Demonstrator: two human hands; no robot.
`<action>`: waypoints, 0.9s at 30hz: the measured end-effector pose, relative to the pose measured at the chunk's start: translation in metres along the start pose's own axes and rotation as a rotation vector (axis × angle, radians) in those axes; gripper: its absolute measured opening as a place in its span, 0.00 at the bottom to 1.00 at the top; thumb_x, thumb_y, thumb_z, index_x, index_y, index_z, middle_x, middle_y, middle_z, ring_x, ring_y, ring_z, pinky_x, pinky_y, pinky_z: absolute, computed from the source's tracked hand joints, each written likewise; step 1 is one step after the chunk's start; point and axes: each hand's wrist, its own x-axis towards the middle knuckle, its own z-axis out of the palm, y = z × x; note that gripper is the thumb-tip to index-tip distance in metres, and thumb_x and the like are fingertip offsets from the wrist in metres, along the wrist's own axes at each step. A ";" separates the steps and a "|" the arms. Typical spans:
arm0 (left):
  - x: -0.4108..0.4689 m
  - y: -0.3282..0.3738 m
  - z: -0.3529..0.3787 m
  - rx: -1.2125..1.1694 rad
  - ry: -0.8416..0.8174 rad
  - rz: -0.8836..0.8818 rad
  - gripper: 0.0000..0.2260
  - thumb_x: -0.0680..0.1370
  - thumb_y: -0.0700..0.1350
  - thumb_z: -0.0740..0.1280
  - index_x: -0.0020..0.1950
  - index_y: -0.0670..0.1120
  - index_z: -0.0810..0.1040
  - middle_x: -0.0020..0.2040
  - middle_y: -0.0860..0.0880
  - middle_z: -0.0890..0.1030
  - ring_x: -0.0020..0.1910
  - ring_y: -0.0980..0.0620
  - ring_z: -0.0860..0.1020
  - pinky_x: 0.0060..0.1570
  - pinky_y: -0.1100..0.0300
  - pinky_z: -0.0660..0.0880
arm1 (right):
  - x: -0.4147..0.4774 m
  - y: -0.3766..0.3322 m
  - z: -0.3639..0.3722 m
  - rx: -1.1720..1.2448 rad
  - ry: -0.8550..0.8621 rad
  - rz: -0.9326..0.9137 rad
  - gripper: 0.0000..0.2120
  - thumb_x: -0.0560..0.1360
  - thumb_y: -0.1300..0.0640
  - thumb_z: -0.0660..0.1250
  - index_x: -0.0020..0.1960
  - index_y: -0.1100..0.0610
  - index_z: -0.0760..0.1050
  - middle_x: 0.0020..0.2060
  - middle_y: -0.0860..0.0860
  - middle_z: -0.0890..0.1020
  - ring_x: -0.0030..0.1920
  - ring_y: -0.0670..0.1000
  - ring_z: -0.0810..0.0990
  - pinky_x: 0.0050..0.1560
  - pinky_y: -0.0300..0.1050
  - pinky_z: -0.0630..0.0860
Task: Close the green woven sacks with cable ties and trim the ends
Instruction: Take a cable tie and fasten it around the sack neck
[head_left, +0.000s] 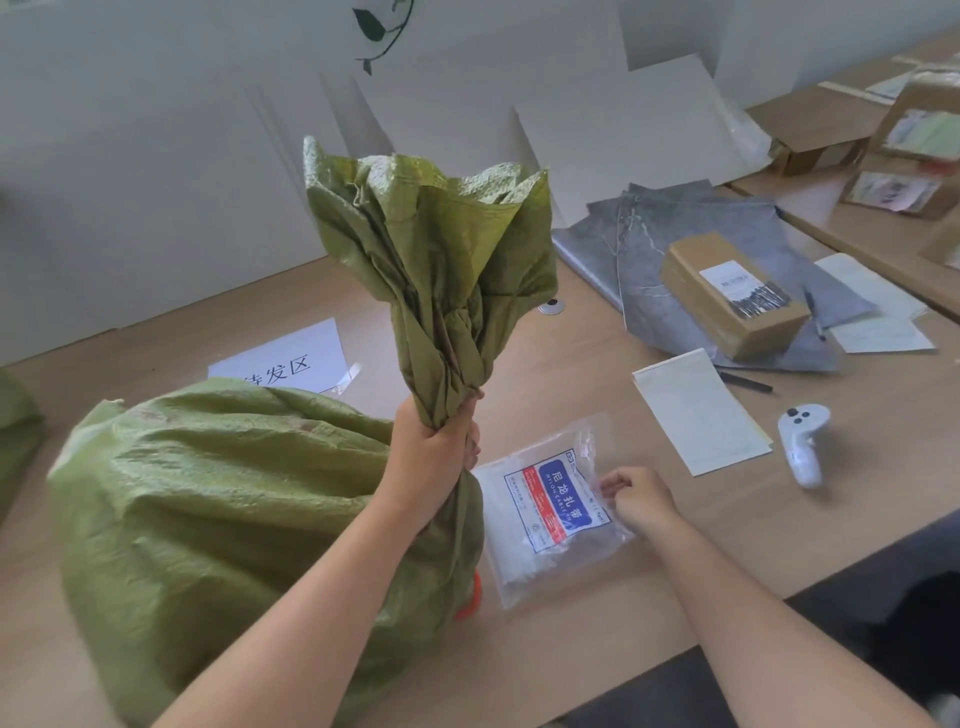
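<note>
A full green woven sack (218, 509) lies on the wooden table (597, 623). My left hand (431, 447) grips its gathered neck and holds it upright, so the loose mouth (431, 249) fans out above my fist. To the right of the sack lies a clear plastic packet of cable ties (545, 514) with a blue and red label. My right hand (641, 499) pinches the packet's right edge with curled fingers. An orange object (474, 597) peeks out from under the sack; what it is I cannot tell.
A white handheld controller (802, 441) and a notepad (701, 415) lie right of the packet. Farther back sit a brown taped box (732, 296) on grey sheets, a pen (745, 382) and a paper sign (283, 364). Another green sack (15, 431) shows at the left edge.
</note>
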 end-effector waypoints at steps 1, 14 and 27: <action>0.001 0.000 0.000 0.006 0.003 -0.002 0.08 0.86 0.41 0.63 0.52 0.37 0.77 0.25 0.49 0.71 0.25 0.49 0.70 0.33 0.52 0.72 | 0.006 0.005 0.000 -0.010 -0.009 -0.001 0.15 0.78 0.69 0.64 0.39 0.54 0.81 0.42 0.52 0.86 0.49 0.59 0.85 0.51 0.51 0.81; 0.009 0.003 -0.006 0.030 0.018 0.024 0.07 0.86 0.39 0.64 0.51 0.37 0.78 0.24 0.49 0.70 0.24 0.50 0.68 0.30 0.58 0.72 | 0.034 0.006 0.012 -0.201 -0.202 -0.058 0.09 0.81 0.55 0.71 0.42 0.55 0.79 0.38 0.50 0.84 0.39 0.50 0.83 0.36 0.42 0.76; 0.015 0.000 -0.018 0.036 0.026 0.045 0.08 0.86 0.39 0.63 0.49 0.39 0.78 0.24 0.49 0.69 0.25 0.50 0.68 0.29 0.59 0.72 | 0.007 -0.016 0.034 0.279 -0.560 0.097 0.47 0.81 0.31 0.34 0.58 0.66 0.80 0.52 0.64 0.87 0.49 0.62 0.89 0.48 0.53 0.87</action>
